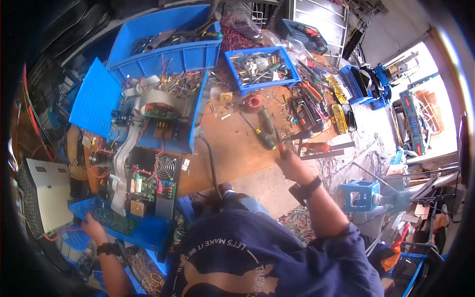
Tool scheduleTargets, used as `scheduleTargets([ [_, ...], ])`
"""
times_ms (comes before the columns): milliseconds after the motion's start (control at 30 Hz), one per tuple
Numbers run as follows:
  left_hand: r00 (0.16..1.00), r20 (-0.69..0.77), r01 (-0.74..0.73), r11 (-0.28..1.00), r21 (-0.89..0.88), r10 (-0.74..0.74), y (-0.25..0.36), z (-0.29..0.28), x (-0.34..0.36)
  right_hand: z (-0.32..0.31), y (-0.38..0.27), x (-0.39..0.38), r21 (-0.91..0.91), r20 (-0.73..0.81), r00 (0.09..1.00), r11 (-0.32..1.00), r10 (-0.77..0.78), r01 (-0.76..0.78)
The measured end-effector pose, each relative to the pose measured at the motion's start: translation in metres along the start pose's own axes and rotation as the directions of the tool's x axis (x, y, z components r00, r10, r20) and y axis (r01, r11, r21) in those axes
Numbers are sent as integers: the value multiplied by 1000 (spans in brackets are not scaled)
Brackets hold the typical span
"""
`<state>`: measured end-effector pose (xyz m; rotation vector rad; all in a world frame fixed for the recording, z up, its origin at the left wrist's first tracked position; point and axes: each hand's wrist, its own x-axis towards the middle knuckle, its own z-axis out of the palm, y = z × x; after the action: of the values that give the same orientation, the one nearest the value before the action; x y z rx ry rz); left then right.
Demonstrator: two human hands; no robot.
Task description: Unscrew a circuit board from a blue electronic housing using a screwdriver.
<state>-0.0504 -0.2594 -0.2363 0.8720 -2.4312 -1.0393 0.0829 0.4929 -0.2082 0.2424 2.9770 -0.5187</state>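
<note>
My left hand [93, 226] grips the edge of a blue panel [151, 230] at lower left, joined to an opened device with a fan [165, 167], green boards and grey ribbon cables. My right hand [291, 164] is closed on a slim red-handled tool [281, 148] at the wooden bench's front right; its tip is unclear. Just left of it lie a yellow-and-green screwdriver [264, 139] and a second, dark-green-handled tool [265, 121]. A red copper coil [252, 103] sits farther back.
An open blue case [94, 99] of wired electronics fills the back left, below a large blue bin [163, 59]. A blue tray of parts [262, 86] and scattered tools [311, 114] occupy the back right. A black cable [212, 166] crosses the bench [232, 163]. Wire tangles lie below.
</note>
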Motion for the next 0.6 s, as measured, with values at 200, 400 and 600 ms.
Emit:
scheduleTargets([
  [200,997,-64,56,993,99,-50,-1,-12,-10,23,-25,85,732,292,687,307,665,-608],
  [400,992,-52,120,975,184,-112,-15,-15,4,46,29,170,438,-22,533,488,846,-755],
  [600,998,-36,60,982,179,-54,-10,-13,7,58,33,170,129,-447,668,781,596,-611],
])
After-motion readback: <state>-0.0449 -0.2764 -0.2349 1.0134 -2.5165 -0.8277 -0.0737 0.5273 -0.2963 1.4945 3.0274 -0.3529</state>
